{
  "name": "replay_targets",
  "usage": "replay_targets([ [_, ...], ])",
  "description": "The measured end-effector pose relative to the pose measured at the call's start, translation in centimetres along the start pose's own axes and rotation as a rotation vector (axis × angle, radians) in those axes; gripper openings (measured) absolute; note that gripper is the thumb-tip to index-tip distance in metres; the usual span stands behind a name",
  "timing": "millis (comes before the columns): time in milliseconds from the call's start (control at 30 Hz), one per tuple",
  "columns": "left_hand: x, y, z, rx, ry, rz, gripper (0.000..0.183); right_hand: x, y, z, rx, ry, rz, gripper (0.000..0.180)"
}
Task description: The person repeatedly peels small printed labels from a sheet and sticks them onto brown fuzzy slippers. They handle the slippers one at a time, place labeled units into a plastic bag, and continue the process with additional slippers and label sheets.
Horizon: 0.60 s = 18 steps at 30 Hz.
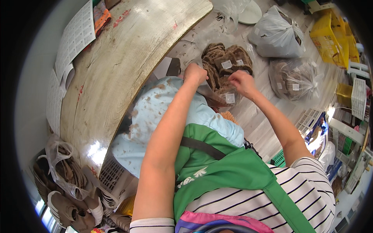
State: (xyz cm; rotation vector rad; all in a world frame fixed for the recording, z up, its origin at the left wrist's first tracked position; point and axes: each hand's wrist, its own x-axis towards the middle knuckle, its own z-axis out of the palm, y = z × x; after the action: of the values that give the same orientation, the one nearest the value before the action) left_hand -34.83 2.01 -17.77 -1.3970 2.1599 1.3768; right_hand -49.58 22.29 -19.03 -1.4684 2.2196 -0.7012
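Observation:
On the floor before me stands an open clear plastic bag [208,83] filled with stacks of brown fuzzy fabric pieces [217,55]. Several of the pieces carry white paper labels [226,64]. My left hand [195,73] is closed on the bag's near left rim, its fingertips partly hidden. My right hand [242,83] is over the bag's right side with the fingers bent; whether it pinches the plastic or a piece cannot be made out. A light blue cloth [174,102] flecked with brown fluff covers my lap, below a green apron [224,169].
A wooden table [125,55] runs along my left. Right of the open bag sit a tied white bag [276,33] and a tied clear bag [293,78] of brown pieces. Yellow baskets [330,40] stand at far right. Brown shoes [70,211] lie at lower left.

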Motion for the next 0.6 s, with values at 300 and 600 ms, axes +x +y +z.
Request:
replay_targets([
  [300,-4.8,4.1,-4.1,0.095,0.037,0.141,0.033,3.1,0.5,-5.0,0.020,0.301,0.148,0.024],
  [600,-16.7,4.0,-15.8,0.156,-0.112,0.592,0.039,1.7,-5.7,-2.2,0.299,-0.022,0.062,0.012],
])
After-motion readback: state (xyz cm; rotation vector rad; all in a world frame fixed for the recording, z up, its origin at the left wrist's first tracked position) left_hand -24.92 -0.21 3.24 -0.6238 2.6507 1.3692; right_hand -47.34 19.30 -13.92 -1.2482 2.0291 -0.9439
